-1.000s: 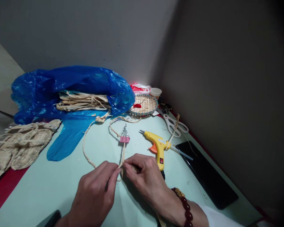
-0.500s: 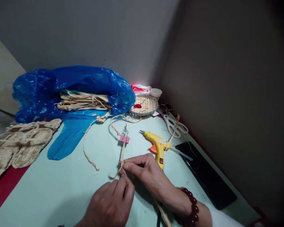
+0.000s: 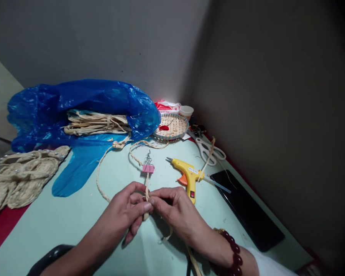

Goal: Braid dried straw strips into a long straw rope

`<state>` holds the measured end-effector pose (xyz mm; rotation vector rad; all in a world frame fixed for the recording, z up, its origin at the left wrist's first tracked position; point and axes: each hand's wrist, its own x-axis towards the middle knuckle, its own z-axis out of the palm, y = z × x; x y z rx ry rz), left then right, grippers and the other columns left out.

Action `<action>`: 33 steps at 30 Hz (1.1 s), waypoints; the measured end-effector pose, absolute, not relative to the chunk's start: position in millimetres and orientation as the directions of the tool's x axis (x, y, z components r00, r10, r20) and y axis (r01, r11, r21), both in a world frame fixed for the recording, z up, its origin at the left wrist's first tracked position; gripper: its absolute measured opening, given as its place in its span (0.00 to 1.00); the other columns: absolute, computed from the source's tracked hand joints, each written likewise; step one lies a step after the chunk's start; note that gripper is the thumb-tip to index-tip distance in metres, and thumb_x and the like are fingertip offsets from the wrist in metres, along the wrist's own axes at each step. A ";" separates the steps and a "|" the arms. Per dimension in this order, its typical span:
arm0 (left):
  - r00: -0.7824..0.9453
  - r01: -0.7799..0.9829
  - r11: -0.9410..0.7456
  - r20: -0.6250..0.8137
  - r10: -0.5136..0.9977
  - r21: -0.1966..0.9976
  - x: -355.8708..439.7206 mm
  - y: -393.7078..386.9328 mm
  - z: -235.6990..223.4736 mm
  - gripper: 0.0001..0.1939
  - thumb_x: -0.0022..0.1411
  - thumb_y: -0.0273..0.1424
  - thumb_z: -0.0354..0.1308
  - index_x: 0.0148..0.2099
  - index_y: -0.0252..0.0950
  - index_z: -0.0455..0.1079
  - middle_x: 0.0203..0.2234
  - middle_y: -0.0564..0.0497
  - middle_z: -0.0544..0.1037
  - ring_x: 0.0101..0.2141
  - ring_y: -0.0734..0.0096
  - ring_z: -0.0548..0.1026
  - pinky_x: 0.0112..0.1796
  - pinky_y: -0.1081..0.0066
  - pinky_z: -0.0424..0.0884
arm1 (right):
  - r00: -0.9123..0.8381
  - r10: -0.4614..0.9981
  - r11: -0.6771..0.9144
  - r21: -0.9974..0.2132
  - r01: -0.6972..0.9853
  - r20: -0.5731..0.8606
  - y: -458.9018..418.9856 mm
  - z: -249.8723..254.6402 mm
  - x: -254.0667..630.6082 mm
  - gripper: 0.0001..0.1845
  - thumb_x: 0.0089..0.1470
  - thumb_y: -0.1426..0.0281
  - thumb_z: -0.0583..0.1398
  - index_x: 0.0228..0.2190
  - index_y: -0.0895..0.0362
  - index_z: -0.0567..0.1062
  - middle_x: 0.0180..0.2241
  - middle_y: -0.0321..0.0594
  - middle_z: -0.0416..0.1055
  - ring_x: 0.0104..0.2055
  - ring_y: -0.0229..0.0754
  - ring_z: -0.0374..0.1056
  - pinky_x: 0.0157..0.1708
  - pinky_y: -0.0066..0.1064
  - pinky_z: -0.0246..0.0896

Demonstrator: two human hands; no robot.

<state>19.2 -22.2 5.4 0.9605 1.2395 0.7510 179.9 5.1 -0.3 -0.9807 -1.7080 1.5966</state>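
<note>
A pale straw braid (image 3: pixel 147 180) runs down from a pink binder clip (image 3: pixel 148 168) to my fingertips. My left hand (image 3: pixel 129 209) pinches the braid from the left, thumb and fingers closed on the strands. From the right, my right hand (image 3: pixel 172 207) pinches the same spot, its thumb and forefinger meeting my left fingertips. Below the hands, short strand ends show, and a long loose strand (image 3: pixel 194 260) trails beneath my right wrist. Part of the braid is hidden behind the fingers.
A yellow glue gun (image 3: pixel 186 172) lies just right of the clip, with scissors (image 3: pixel 208 150) and a black phone (image 3: pixel 248 211) beyond. Behind are a blue plastic bag (image 3: pixel 86 92) holding straw, a woven basket (image 3: pixel 175 128) and a cup (image 3: pixel 186 111). Woven straw pieces (image 3: pixel 28 176) lie left.
My left hand has turned and moved up, from a fist below the braid to a pinch on its left side. My right hand stays on the braid. The view has shifted slightly.
</note>
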 end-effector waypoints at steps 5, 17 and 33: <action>0.252 -0.055 0.437 -0.411 0.876 0.898 16.0 -21.0 0.8 0.12 0.57 0.37 0.60 0.37 0.35 0.64 0.20 0.60 0.68 0.13 0.87 0.56 0.14 0.83 0.55 | -0.533 0.844 0.183 -0.963 0.198 0.051 3.5 4.9 182.1 0.14 0.60 0.74 0.53 0.30 0.58 0.77 0.27 0.36 0.72 0.30 0.36 0.65 0.33 0.26 0.57; 0.044 0.062 0.459 -0.462 0.886 0.886 20.9 -23.1 -5.1 0.15 0.55 0.42 0.60 0.34 0.34 0.66 0.13 0.63 0.64 0.07 0.87 0.54 0.11 0.81 0.46 | -0.531 0.836 0.421 -0.783 0.458 0.139 -10.1 13.1 186.2 0.12 0.56 0.82 0.51 0.34 0.57 0.71 0.31 0.40 0.70 0.36 0.41 0.65 0.38 0.31 0.61; 0.013 -0.054 0.527 -0.527 0.850 0.848 26.3 -23.7 4.9 0.12 0.52 0.38 0.62 0.30 0.33 0.68 0.12 0.64 0.58 0.13 0.86 0.48 0.15 0.81 0.43 | -0.627 0.777 0.441 -0.761 0.475 0.060 -10.4 15.0 187.2 0.08 0.60 0.78 0.47 0.41 0.57 0.59 0.33 0.40 0.65 0.33 0.40 0.62 0.34 0.31 0.59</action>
